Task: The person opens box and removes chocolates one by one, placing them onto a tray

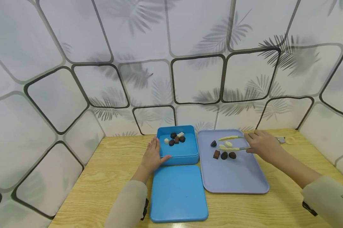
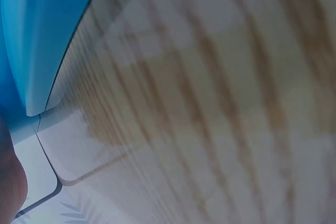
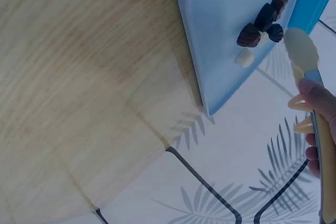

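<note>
Right of centre, I see the right hand (image 1: 262, 147) grip tongs (image 1: 229, 138) over chocolates (image 1: 224, 155) on the lilac tray (image 1: 234, 180); at centre, the left hand (image 1: 152, 157), fingers straight, touches the blue box (image 1: 180, 161).

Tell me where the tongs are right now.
In the head view, the tongs are right of centre, gripped in the right hand and spread open over the lavender tray, near the chocolates.
</note>
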Motion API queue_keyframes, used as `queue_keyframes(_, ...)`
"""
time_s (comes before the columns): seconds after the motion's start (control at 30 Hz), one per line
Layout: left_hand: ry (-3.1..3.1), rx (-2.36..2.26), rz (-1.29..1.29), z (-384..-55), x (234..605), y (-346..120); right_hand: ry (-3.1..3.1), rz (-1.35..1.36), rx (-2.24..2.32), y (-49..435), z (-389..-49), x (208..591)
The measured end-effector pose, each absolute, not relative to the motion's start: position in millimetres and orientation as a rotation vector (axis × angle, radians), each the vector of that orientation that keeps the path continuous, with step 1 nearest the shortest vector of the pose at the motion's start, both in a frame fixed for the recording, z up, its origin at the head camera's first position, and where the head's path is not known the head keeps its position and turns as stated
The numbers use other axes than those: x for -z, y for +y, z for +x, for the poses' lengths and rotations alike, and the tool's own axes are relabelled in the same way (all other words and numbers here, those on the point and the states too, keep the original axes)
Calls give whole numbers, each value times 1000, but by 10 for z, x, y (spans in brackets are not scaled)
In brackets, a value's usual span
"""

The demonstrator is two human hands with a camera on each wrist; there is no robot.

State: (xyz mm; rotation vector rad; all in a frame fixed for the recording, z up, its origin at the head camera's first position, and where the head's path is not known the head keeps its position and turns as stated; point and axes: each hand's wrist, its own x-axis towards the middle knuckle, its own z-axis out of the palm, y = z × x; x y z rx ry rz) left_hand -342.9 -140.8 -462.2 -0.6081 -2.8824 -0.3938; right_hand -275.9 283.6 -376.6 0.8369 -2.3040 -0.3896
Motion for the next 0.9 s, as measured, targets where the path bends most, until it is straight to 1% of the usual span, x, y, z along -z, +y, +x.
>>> queue_keyframes(0.33,-2878,378,-615,-3422,4650,-1426,-1956,995,483,2716,-3126,3847)
queue_keyframes(0.53,-2861,395,-620,-3414,4654,-1423,-1970,998,493,2625,-3209,3884)
queue_keyframes(0.63,-2860,408,-621,-3411,4657,-1418,-2093,960,536,2596,-3181,3863)
queue_keyframes(0.73,-2862,404,-618,-3417,4662,-1415,-2375,872,484,2564,-3134,3817)
queue_keyframes(0.8,-2858,406,-618,-3424,4663,-1416,-2629,778,336,2547,-3112,3778)
queue_keyframes(0.9,-2853,420,-619,-3436,4656,-1425,-2940,644,-43,2548,-3134,3734)
